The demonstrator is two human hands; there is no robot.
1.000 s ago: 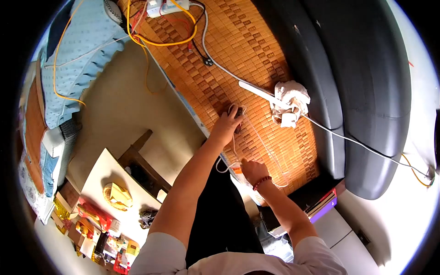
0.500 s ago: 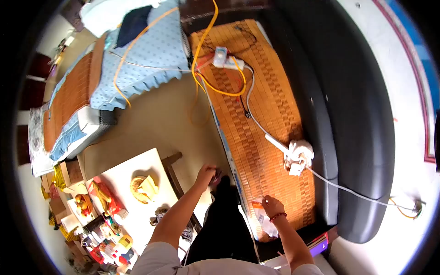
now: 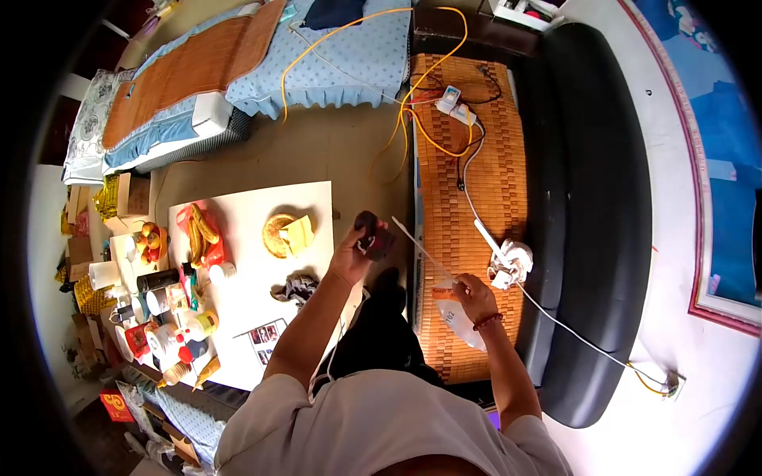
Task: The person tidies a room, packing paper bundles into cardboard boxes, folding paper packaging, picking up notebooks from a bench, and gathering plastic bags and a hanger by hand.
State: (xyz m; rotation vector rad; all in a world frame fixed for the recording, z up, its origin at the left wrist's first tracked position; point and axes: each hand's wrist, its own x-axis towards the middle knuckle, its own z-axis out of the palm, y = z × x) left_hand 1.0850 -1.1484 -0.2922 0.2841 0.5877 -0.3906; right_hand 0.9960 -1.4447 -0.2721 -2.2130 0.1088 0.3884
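Note:
My left hand (image 3: 349, 258) is closed around a small dark object (image 3: 376, 238) with reddish patches, held up over the gap between the white table and the sofa. My right hand (image 3: 475, 297), with a beaded bracelet at the wrist, pinches a thin white strip (image 3: 419, 244) that slants up and left toward my left hand. Right by the same fingers is a clear plastic bag (image 3: 460, 321) with an orange band and black print, over the sofa's mat. I cannot tell what the dark object is.
A woven mat (image 3: 468, 198) covers the black sofa (image 3: 595, 198). On it lie a power strip (image 3: 460, 113), a yellow cable (image 3: 435, 144) and a bundled white cloth (image 3: 514, 263). The white table (image 3: 246, 301) holds a round basket (image 3: 278, 236), bananas (image 3: 204, 228) and several bottles.
Both hands have risen away from my body, and the dark object now shows more fully. The white strip in my right hand has come into clear view. My head view has shifted.

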